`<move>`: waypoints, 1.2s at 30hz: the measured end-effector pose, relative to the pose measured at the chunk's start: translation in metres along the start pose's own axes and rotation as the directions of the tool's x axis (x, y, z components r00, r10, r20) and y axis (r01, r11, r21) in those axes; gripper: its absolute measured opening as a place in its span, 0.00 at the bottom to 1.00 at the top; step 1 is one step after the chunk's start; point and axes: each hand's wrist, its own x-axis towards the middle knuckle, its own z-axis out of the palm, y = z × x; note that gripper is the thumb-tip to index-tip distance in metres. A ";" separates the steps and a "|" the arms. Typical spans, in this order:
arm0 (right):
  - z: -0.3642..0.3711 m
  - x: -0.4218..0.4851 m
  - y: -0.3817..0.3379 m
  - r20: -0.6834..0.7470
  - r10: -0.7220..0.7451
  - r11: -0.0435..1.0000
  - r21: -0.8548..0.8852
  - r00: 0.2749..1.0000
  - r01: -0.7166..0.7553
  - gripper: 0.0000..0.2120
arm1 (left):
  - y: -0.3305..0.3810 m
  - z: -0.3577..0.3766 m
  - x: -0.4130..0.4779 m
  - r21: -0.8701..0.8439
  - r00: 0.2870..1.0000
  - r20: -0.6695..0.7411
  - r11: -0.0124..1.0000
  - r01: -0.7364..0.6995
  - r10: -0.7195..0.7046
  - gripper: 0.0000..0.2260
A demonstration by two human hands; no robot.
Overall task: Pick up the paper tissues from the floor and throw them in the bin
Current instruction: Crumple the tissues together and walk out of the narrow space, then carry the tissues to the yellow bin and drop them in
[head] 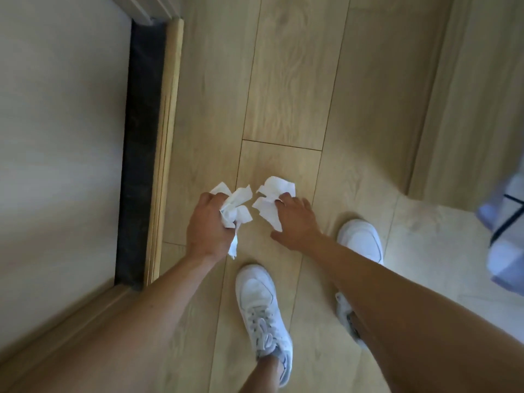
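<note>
A crumpled bunch of white paper tissues (235, 207) is clenched in my left hand (205, 225), with loose ends sticking out above and below the fist. More white tissues (272, 198) sit under the fingertips of my right hand (295, 219), which is closed on them just above the light wooden floor (289, 95). The two hands are side by side, a short gap between their tissues. No bin is in view.
My two white sneakers (262, 310) stand just behind the hands. At left runs a wooden door threshold (166, 143) with a dark strip beside it, then a pale wall or door. A white-and-blue bag or cloth (507, 236) hangs at the right edge.
</note>
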 end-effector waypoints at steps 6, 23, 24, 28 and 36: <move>-0.113 -0.097 -0.043 -0.107 0.239 0.569 0.821 0.965 -0.049 0.17 | 0.086 -0.061 -0.025 -0.085 0.991 0.009 0.987 -0.133 0.134 0.20; -0.386 -0.577 -0.106 -0.193 0.747 -0.066 0.931 0.636 0.360 0.10 | 0.441 -0.273 -0.332 -0.137 0.426 0.385 0.507 -0.851 0.819 0.27; -0.391 -0.597 -0.105 -0.196 0.763 -0.054 0.930 0.616 0.363 0.10 | 0.454 -0.276 -0.350 -0.119 0.410 0.406 0.492 -0.863 0.817 0.31; -0.379 -0.677 -0.089 -0.150 0.844 -0.108 0.893 0.514 0.437 0.11 | 0.502 -0.255 -0.421 -0.136 0.323 0.489 0.436 -0.890 0.810 0.30; -0.299 -0.780 -0.035 0.024 0.951 -0.239 0.690 0.309 0.683 0.08 | 0.577 -0.146 -0.537 -0.026 0.196 0.631 0.274 -0.961 0.750 0.14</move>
